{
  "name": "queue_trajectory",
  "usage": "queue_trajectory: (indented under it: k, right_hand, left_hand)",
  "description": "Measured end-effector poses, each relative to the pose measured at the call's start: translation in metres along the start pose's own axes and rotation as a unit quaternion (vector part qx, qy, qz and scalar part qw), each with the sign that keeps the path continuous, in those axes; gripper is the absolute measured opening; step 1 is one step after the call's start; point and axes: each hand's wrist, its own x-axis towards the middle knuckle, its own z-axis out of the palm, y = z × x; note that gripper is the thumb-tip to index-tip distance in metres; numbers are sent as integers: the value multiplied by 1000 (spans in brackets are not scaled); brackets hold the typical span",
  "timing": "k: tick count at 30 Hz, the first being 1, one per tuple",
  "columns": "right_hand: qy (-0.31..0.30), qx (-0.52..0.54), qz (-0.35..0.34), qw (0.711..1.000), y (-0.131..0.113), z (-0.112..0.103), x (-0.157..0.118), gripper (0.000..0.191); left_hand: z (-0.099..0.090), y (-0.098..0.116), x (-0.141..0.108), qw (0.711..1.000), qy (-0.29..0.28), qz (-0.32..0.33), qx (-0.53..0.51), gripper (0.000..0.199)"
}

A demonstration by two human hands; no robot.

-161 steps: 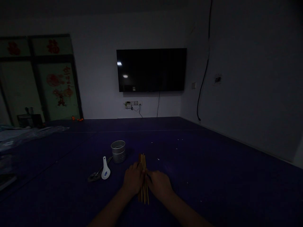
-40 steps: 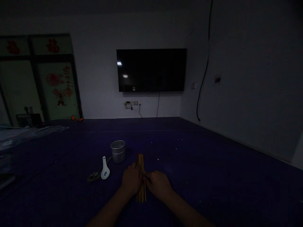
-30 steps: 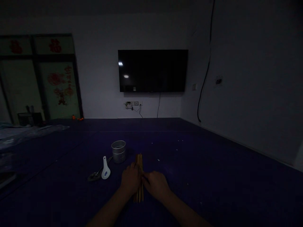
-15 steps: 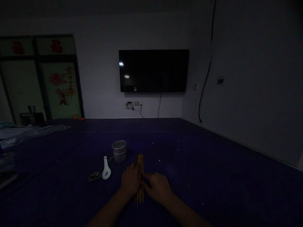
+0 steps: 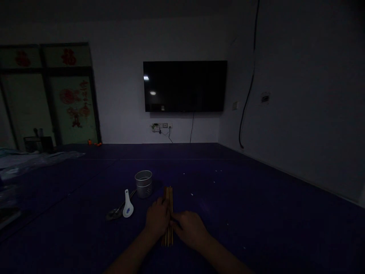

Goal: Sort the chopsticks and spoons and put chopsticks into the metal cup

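Note:
A bundle of wooden chopsticks [image 5: 169, 194] lies on the purple tabletop, pointing away from me. My left hand [image 5: 157, 217] is closed over its middle from the left, hiding part of the sticks. From the right, my right hand [image 5: 190, 228] pinches at the same bundle, thumb and index finger against the sticks; its other fingers are curled. Left of the bundle's far end stands a silver metal cup [image 5: 144, 185] with small holes in its side. A white ceramic spoon [image 5: 128, 207] with a blue mark rests beside it, next to dark metal spoons [image 5: 114, 214].
The purple tabletop [image 5: 256, 213] carries several small white scraps. Clear plastic sheeting [image 5: 42, 161] and a dark box [image 5: 38, 144] sit at the left, with small orange objects [image 5: 94, 143] farther back. A television [image 5: 185, 86] hangs on the wall ahead; a black cable [image 5: 246, 101] runs down at right.
My right index finger has bent in from its stretched position along the chopsticks, nearer the thumb. My left hand stays over the bundle. The cup and spoons have not moved.

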Motion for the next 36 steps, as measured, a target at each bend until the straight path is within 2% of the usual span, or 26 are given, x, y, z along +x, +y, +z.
queue_trajectory:
  k: [12,18,36]
  right_hand:
    - [1,0,-8,1000,-4,-3,-1,30]
    - [-19,-9,-16,1000,-1,-1,1,30]
    - [-6,-10,-48,999,1,-2,-2,29]
  left_hand:
    - [-3,1,-2,1000,-6,0,0,41]
    - [-1,0,0,1000,-4,-5,-2,41]
    - [-2,0,0,1000,-7,-6,-12,44]
